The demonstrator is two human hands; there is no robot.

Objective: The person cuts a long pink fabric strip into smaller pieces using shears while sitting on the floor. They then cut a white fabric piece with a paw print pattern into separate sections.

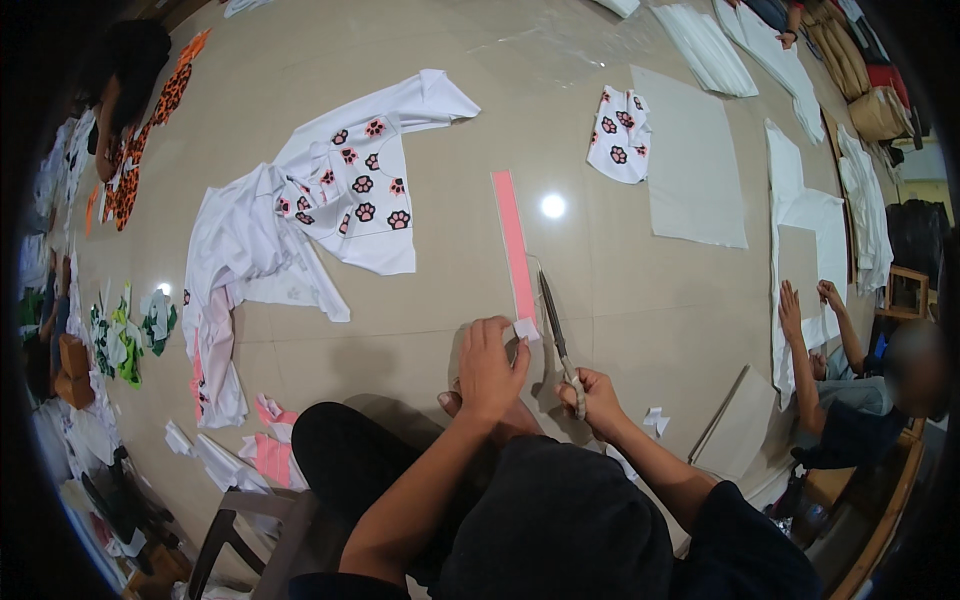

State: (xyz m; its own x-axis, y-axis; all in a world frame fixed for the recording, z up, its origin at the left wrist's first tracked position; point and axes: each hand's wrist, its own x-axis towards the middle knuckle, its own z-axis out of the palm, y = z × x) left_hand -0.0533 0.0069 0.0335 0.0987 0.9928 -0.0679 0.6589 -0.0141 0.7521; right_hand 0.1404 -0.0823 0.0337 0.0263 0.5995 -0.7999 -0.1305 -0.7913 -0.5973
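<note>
We can't see where the pink strip ends near us: our left hand and a small white patch cover it, and whether the patch belongs to the strip is unclear. Our thumb and fingers gather there, but we cannot tell if they pinch. Our right hand covers most of the handles of the scissors, gripping them firmly; the blades look nearly together, just beside the strip. A dark-covered head cuts off our view of the lap, and a bare foot is half hidden behind the left forearm.

The strip is long, narrow and straight, with pale edging and a squared far end. It lies flat on the tiled floor, well in from the floor's left and right edges.
</note>
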